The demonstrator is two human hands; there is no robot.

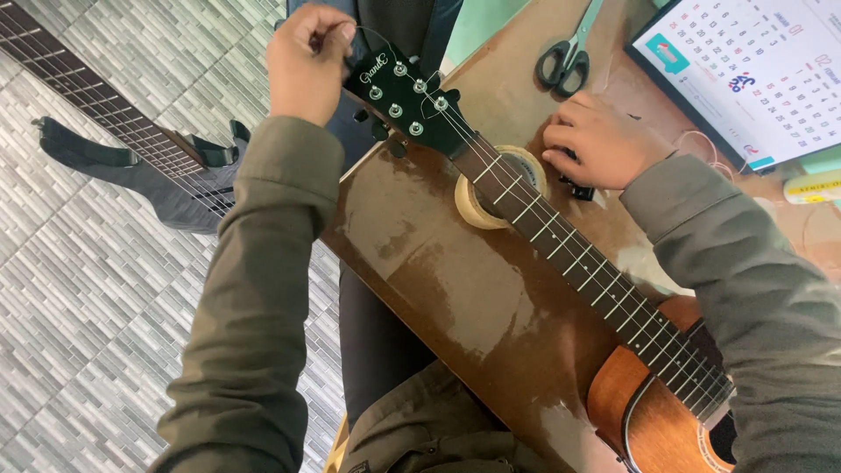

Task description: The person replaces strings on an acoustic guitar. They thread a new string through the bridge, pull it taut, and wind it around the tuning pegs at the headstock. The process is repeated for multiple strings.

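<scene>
A brown table (455,289) lies under both arms, its glossy top running from below the left wrist to past the right hand. Across it lies a guitar (561,254): the wooden body sits under the right forearm, the dark neck passes just left of the right hand, and the black headstock (405,95) juts over the table edge, right beside the left hand. A second, grey guitar (149,166) stands on the tiled floor (79,333), well to the left of the left arm. A calendar (753,70) lies beyond the right hand, up and to its right. A tape roll (491,188) props the neck, just left of the right hand. Scissors (565,60) lie just above that hand.

The left hand (307,61) is clenched, pinching a thin string (372,37) end at the top of the headstock. The right hand (600,140) rests curled on the table, fingers on a small black object (578,187); whether it grips it I cannot tell.
</scene>
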